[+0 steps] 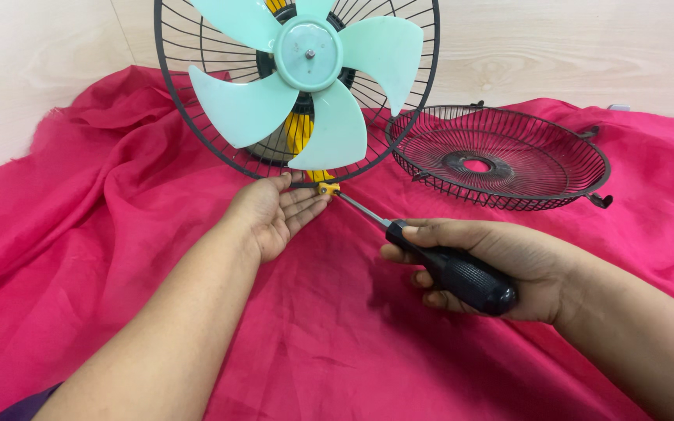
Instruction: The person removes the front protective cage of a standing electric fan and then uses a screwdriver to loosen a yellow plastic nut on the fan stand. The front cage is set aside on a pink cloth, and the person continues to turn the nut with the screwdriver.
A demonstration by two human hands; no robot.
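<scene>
Right hand (501, 269): closed around the black ribbed handle of a steel-shafted screwdriver (431, 261).
Tool axis: runs toward 10 o'clock; tip meets the small yellow clip (328, 188) at the 6 o'clock rim of the black wire rear fan guard (189, 117).
Left hand (274, 212): open, palm up, fingers touching the rim beside the clip; holds nothing; the nearer hand.
Forearms: low over the crimson cloth (118, 234).

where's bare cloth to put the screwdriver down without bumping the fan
Bare red cloth lies between the two forearms, and a wide patch left of the left hand. It is crowded at the fan's rear grille, where the screwdriver in the right hand meets a yellow clip, and by the detached front grille.
</scene>
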